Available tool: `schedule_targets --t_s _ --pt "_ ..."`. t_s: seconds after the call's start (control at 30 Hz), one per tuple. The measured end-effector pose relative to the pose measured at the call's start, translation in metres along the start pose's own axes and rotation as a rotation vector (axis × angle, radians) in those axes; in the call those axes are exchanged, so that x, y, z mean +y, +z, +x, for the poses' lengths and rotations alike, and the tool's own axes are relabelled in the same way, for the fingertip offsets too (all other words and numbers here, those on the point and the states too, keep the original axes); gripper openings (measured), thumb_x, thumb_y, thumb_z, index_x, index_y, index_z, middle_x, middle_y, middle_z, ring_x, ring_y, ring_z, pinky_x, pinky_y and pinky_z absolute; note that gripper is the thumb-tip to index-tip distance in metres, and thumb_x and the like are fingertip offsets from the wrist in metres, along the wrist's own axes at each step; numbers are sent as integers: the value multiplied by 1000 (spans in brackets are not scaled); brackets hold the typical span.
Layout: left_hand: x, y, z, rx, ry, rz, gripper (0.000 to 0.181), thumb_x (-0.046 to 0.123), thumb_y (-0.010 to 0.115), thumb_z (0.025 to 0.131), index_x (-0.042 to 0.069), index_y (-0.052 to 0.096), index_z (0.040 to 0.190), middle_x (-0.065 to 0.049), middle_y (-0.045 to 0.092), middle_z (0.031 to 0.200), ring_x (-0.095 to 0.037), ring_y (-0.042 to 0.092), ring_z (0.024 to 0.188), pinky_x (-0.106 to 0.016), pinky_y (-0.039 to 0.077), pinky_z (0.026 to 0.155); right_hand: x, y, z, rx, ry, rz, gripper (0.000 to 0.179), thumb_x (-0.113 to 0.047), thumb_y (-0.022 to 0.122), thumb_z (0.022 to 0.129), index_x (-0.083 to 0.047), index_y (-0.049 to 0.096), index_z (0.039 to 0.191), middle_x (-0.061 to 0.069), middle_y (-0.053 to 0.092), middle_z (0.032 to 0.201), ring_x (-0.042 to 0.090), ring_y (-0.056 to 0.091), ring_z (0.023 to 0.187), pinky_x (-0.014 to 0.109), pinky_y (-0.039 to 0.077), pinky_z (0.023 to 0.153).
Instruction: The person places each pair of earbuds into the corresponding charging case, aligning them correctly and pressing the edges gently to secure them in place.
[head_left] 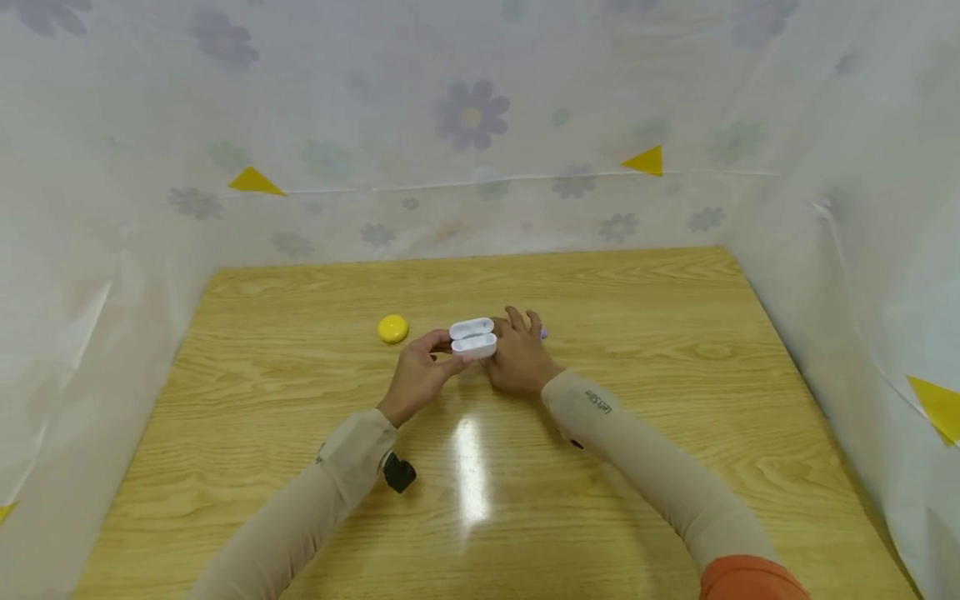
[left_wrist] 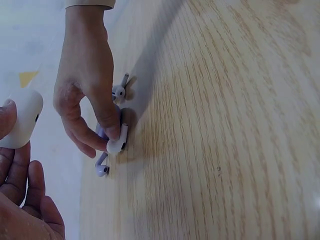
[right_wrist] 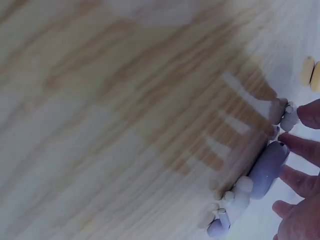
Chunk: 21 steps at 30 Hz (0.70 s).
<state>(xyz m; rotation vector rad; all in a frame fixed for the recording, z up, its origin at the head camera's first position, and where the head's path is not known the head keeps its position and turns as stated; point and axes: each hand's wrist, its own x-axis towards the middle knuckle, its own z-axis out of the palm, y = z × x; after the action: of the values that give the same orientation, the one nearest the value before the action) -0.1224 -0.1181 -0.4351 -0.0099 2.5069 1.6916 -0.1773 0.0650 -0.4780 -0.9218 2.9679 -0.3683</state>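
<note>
My left hand (head_left: 418,379) holds a white earbud charging case (head_left: 474,347) between thumb and fingers, its lid standing open. In the left wrist view the back of that case (left_wrist: 26,117) shows above the curled fingers. Just right of it, my right hand (head_left: 522,358) reaches down to the table and pinches a white earbud (left_wrist: 116,145) between thumb and forefinger. Beside those fingers lies a rounded purple case (right_wrist: 269,169), mostly covered by the hand in the head view. A second white earbud (left_wrist: 119,92) and a lavender earbud (left_wrist: 102,170) lie close by.
A round, glossy yellow case (head_left: 393,328) sits on the wooden table (head_left: 645,317), left of the hands. Flower-patterned sheeting (head_left: 472,192) encloses the back and sides. A black wrist camera (head_left: 399,473) juts from the left wrist.
</note>
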Motion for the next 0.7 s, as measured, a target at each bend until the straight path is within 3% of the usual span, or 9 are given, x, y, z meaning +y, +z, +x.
schedule_targets --t_s 0.2,0.47,0.7 --pt "0 1 0 0 10 12 32 22 73 84 10 65 112 -8 69 112 -23 60 107 -36 40 91 4 2 -1 -27 -29 20 36 -33 54 95 -14 62 124 11 55 135 40 32 139 64 15 112" --pt "-2 4 1 -14 20 23 32 23 72 85 10 65 113 -8 69 113 -22 60 107 -36 41 92 4 4 -2 18 -47 48 38 -29 57 93 -9 59 125 14 56 130 38 36 137 64 18 111" --pt "0 2 1 -1 8 7 32 22 72 85 9 65 113 -9 68 113 -24 60 107 -38 41 93 5 -3 -1 115 -51 97 25 -25 55 93 -10 68 108 12 59 123 38 40 133 64 19 109"
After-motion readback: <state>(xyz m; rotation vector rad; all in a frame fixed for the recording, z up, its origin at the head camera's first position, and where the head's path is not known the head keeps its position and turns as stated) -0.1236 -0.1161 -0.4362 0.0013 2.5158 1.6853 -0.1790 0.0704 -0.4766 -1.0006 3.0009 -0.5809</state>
